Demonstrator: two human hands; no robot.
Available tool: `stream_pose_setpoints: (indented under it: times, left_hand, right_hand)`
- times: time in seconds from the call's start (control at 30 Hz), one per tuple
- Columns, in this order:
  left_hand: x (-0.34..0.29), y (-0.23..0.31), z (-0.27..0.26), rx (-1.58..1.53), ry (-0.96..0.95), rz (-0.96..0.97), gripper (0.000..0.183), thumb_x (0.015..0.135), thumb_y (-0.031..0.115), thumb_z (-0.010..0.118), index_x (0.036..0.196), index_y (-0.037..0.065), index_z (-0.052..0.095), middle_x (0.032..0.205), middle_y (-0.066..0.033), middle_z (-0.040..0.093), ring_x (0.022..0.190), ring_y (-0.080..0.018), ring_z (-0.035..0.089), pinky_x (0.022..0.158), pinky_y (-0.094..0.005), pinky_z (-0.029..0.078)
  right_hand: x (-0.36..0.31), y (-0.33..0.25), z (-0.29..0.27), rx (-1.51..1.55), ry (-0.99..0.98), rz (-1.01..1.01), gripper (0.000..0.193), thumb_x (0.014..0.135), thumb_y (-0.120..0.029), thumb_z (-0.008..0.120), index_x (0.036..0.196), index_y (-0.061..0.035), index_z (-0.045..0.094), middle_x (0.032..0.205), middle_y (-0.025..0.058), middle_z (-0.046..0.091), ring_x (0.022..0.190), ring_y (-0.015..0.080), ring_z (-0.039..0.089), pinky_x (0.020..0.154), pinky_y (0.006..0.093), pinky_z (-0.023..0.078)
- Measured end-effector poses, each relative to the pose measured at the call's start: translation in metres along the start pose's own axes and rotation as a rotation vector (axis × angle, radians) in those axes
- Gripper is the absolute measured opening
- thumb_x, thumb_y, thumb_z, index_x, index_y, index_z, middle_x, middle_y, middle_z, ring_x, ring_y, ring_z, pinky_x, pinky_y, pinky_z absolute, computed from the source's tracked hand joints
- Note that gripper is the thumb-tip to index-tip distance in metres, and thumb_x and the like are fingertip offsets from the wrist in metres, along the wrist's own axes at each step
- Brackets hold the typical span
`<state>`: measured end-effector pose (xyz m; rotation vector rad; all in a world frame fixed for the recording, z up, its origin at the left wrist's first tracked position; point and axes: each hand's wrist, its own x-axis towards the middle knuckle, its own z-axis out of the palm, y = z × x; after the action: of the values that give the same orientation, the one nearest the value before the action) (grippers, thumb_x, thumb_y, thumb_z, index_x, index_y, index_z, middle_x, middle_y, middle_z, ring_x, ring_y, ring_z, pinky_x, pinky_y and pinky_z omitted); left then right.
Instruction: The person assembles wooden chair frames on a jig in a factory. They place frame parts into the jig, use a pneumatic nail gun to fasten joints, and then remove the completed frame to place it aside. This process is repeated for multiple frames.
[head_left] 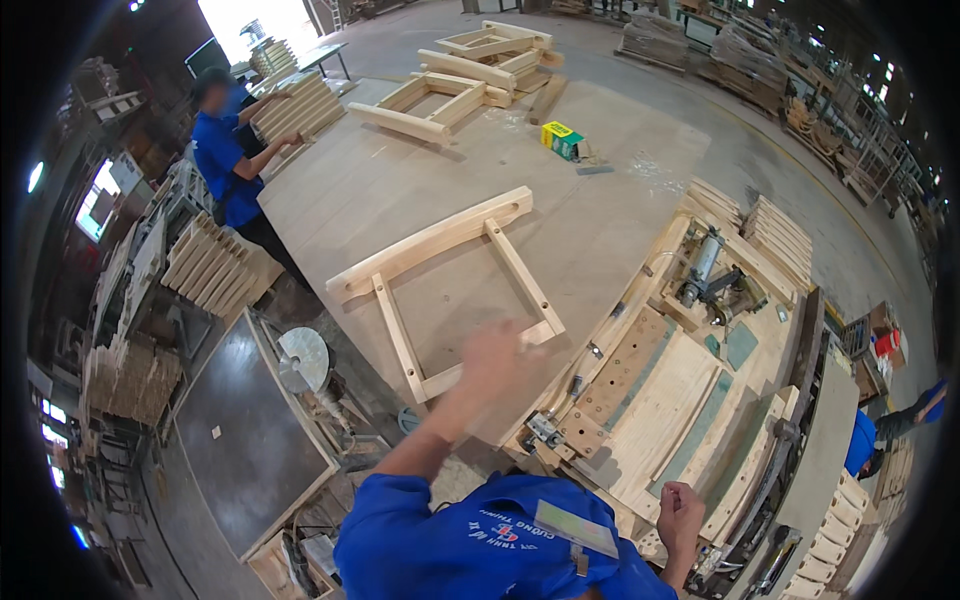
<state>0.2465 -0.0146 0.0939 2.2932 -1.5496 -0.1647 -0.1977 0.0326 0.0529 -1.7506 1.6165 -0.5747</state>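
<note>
A pale wooden frame [432,243] of rails joined into a rectangle lies flat on the large board-topped table. My left hand [497,358] is over the frame's near rail, smeared by motion. Whether it grips or merely touches the rail cannot be told. Held low at the right is my right hand [681,515], its fingers curled into a fist with nothing visible in it. It hovers near the close edge of a wooden clamping jig [640,440], which carries green strips and a metal air cylinder [703,262].
More wooden frames [425,105] stand at the table's far end, near a yellow-green box [562,141]. A co-worker in blue [222,165] handles stacked wood at the far left. A dark-topped table [255,440] sits at my left; wood pieces [778,240] are stacked beyond the jig.
</note>
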Motion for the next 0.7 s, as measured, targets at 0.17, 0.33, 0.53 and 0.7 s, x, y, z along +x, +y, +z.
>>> stream_pose_setpoints:
  times: [0.17, 0.33, 0.53, 0.7]
  left_hand:
    - [0.001, -0.015, 0.037, 0.085, 0.144, 0.192, 0.054, 0.099, 0.038, 0.07, 0.143, 0.007, 0.061, 0.116, -0.0146, 0.07, 0.105, -0.034, 0.067, 0.093, -0.048, 0.053]
    - [0.017, -0.079, 0.025, 0.316, 0.309, 0.345, 0.052, 0.1, 0.036, 0.069, 0.142, 0.008, 0.062, 0.11, -0.0129, 0.07, 0.102, -0.033, 0.066, 0.088, -0.0496, 0.053]
    - [0.043, -0.27, -0.087, 0.934, 0.514, -0.015, 0.046, 0.097, 0.024, 0.064, 0.138, 0.005, 0.066, 0.137, -0.0237, 0.067, 0.122, -0.0368, 0.066, 0.103, -0.0553, 0.048]
    - [0.069, -0.264, -0.081, 0.532, 0.514, -0.313, 0.044, 0.099, 0.028, 0.065, 0.136, 0.004, 0.067, 0.134, -0.0271, 0.067, 0.132, -0.0412, 0.059, 0.111, -0.0571, 0.044]
  right_hand:
    - [-0.005, -0.001, 0.012, -0.019, -0.025, -0.042, 0.017, 0.101, -0.011, 0.069, 0.107, 0.0032, 0.074, 0.075, 0.0078, 0.069, 0.067, 0.0117, 0.062, 0.062, 0.0299, 0.05]
    - [-0.012, 0.003, 0.006, -0.044, -0.013, 0.033, 0.017, 0.1, -0.011, 0.069, 0.108, 0.0025, 0.074, 0.074, 0.0084, 0.069, 0.065, 0.0122, 0.062, 0.06, 0.0305, 0.05]
    - [-0.01, 0.006, 0.016, 0.032, -0.027, -0.041, 0.016, 0.1, -0.011, 0.069, 0.107, 0.0021, 0.074, 0.073, 0.0084, 0.069, 0.064, 0.0124, 0.062, 0.059, 0.0305, 0.05]
    - [-0.025, 0.006, 0.02, -0.092, -0.019, 0.009, 0.013, 0.096, -0.007, 0.072, 0.107, 0.0015, 0.073, 0.083, 0.016, 0.072, 0.067, 0.0244, 0.069, 0.064, 0.0368, 0.054]
